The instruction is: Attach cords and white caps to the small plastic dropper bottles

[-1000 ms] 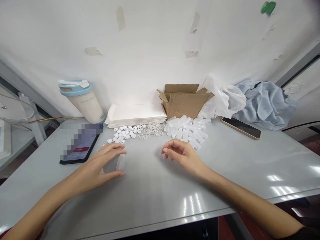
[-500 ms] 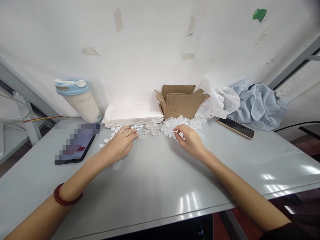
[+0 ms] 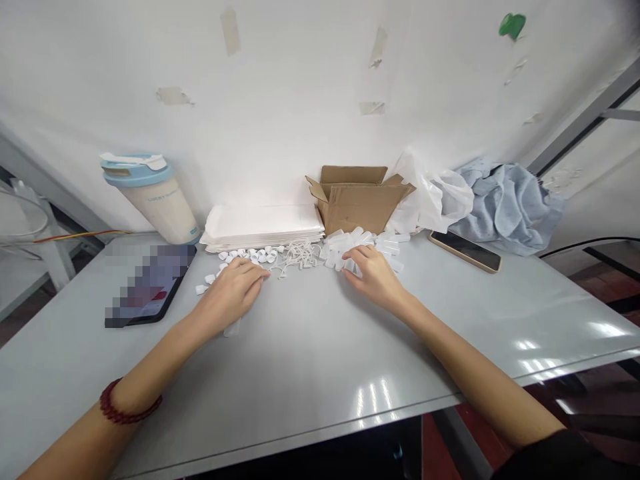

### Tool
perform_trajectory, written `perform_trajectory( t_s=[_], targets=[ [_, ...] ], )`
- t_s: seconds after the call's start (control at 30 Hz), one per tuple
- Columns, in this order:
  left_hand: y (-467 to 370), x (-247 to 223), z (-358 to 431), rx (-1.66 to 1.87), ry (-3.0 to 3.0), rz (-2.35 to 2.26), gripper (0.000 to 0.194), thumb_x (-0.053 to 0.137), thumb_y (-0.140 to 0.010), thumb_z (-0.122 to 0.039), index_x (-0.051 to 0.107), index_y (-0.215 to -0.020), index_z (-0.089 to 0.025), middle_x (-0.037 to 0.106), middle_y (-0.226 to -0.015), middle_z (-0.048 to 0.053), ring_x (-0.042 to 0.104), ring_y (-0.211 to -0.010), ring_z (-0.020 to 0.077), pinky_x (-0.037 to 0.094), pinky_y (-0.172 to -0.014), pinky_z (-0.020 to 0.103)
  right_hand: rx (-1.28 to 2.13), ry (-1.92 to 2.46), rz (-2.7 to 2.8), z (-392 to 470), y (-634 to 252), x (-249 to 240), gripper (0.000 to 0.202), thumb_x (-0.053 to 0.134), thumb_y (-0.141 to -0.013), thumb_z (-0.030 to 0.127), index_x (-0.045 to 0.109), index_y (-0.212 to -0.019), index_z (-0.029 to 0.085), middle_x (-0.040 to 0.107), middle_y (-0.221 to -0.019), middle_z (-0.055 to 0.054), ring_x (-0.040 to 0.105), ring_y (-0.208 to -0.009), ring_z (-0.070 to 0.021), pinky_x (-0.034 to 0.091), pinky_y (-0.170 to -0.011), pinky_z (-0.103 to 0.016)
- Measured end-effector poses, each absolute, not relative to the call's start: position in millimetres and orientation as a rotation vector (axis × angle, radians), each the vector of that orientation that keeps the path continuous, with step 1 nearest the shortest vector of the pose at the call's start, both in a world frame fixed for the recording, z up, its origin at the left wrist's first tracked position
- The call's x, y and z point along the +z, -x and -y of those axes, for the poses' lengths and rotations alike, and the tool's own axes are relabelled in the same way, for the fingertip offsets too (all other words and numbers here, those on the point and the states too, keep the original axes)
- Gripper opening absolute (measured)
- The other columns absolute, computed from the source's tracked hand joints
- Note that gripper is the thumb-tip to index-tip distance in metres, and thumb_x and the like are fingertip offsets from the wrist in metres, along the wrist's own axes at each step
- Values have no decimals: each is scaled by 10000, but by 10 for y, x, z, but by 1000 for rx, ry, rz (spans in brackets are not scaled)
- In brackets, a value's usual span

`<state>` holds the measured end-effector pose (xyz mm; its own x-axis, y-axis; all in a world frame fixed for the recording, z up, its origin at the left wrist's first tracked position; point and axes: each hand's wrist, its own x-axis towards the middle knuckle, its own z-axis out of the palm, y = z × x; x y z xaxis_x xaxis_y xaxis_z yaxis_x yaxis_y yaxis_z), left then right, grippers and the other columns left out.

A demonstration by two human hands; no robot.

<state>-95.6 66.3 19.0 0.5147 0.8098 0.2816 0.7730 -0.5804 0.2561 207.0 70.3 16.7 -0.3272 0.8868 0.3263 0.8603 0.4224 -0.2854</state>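
Observation:
My left hand [image 3: 234, 291] is over the near side of several small white caps [image 3: 255, 255], its fingers bent and close together; whether they hold anything is hidden. Partly under that hand lies a translucent tube [image 3: 233, 328]. White looped cords [image 3: 300, 255] are heaped between my two hands. My right hand [image 3: 373, 275] reaches into a pile of translucent tubes [image 3: 395, 248], thumb and fingers apart around the pile's near edge, with nothing clearly gripped.
Behind the piles are a stack of white sheets [image 3: 265, 223] and an open cardboard box [image 3: 363, 208]. A cup [image 3: 167, 203] and phone [image 3: 153, 287] stand left; a plastic bag [image 3: 445, 200], second phone [image 3: 465, 251] and blue cloth [image 3: 510, 207] lie right.
My left hand has drawn slightly back from the caps and cords, uncovering more caps. The thumb and fingers of my right hand are a little wider apart at the tubes. The view has shifted slightly.

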Motion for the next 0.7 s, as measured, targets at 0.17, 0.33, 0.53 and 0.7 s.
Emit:
perform_trajectory(
  t_s=[0.17, 0.33, 0.53, 0.7],
  targets=[
    [961, 147, -647, 601, -2632, -1402, 349, 365, -929, -293, 690, -977, -177, 702, -986, 95, 548, -1008, 283, 451, -902, 444, 68, 1504, 2185, -752, -2098, 139, 232, 535, -847, 176, 626, -1052, 118, 648, -1081, -154, 553, -1019, -309, 458, -868, -437],
    [985, 116, -640, 636, -2595, -1444, 369, 361, -924, -338, 669, -1038, -170, 691, -1032, 114, 550, -1054, 298, 449, -926, 453, -48, 1375, 2261, -782, -2122, 119, 292, 496, -890, 221, 569, -1160, 139, 523, -1354, -187, 475, -1237, -328, 446, -903, -458],
    [925, 255, -550, 758, -2297, -1624, 458, 398, -883, -437, 633, -1153, -151, 645, -1224, 127, 555, -1150, 303, 493, -896, 420, -94, 1411, 2404, -772, -2100, 116, 319, 415, -959, 271, 547, -1222, 147, 465, -1440, -186, 355, -1372, -323, 403, -957, -498],
    [877, 362, -479, 995, -2014, -1679, 376, 470, -858, -472, 698, -1003, -211, 712, -1087, 60, 653, -897, 237, 535, -703, 318, -144, 1476, 2372, -800, -2076, 81, 366, 384, -954, 199, 507, -1291, 128, 507, -1380, -195, 405, -1298, -330, 390, -959, -500]
  ],
)
